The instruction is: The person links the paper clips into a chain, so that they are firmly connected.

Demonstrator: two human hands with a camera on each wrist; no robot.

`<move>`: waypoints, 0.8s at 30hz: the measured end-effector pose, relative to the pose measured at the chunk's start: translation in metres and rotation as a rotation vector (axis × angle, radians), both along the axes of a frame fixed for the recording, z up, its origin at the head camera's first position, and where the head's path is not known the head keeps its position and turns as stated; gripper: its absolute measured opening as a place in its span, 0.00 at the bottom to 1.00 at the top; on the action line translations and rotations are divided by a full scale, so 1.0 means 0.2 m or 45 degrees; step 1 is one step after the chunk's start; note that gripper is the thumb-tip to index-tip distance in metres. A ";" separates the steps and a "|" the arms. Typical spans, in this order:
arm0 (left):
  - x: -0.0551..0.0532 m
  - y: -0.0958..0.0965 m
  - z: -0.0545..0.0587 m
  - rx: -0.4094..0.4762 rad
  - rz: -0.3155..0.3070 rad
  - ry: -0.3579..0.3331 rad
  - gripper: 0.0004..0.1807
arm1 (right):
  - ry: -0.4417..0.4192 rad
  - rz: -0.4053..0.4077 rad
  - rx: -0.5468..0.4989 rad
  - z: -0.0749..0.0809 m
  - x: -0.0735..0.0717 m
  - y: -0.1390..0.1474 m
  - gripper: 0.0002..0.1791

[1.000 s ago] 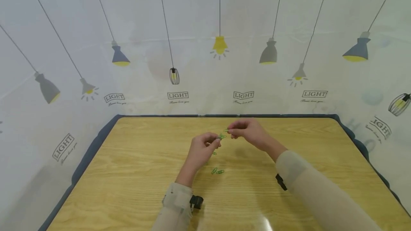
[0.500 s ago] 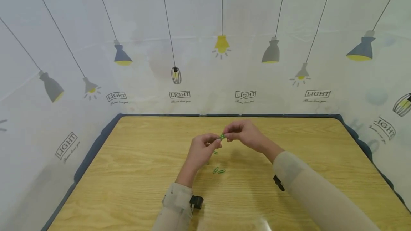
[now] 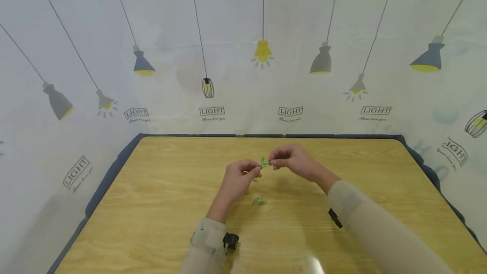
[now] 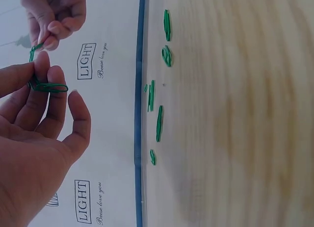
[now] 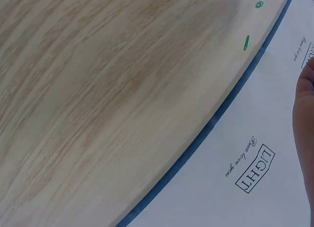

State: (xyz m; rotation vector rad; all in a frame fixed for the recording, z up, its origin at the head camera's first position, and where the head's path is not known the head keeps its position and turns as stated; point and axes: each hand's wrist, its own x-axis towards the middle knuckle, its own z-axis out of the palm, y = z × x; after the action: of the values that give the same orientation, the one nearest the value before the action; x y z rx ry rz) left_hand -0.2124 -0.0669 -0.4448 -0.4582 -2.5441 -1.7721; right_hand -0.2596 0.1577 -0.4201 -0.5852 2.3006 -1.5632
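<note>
Over the far half of the table, my left hand point(image 3: 236, 181) pinches green paper clips point(image 3: 265, 165) between thumb and fingers. My right hand point(image 3: 296, 162), just to the right, pinches the other end of these clips. In the left wrist view, one clip point(image 4: 53, 88) sticks out flat across the left fingers, and another clip point(image 4: 32, 55) spans the gap up to the right fingertips. Whether they are hooked together is too small to tell. The right wrist view catches only an edge of the right hand point(image 5: 305, 124); its fingertips are mostly hidden there.
Several loose green paper clips lie on the wooden table point(image 3: 160, 206): a pair, one clip point(image 3: 255, 201) beside another point(image 3: 262, 202), in front of the hands, with more partly behind the left hand. A wall sheet point(image 3: 243, 83) printed with lamps encloses the table's far and side edges.
My right hand first brings a paper clip leftward to the clips in my left hand, then draws slightly back right, the clips now stretched between both hands. The left hand stays nearly still.
</note>
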 end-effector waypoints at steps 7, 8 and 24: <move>0.00 -0.03 -0.01 -0.003 -0.033 -0.013 0.11 | -0.025 -0.043 0.050 0.01 0.02 0.02 0.08; 0.00 -0.03 -0.01 0.000 -0.033 -0.022 0.12 | -0.028 -0.044 0.058 0.01 0.02 0.01 0.08; -0.01 0.00 -0.02 -0.059 -0.150 -0.096 0.15 | -0.069 -0.035 -0.050 0.05 0.05 -0.07 0.08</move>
State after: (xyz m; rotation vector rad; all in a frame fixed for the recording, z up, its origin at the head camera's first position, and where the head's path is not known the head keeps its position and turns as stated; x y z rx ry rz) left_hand -0.2145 -0.0671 -0.4495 -0.5648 -2.6667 -1.8036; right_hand -0.2491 0.1430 -0.4107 -0.5164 2.2526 -1.6195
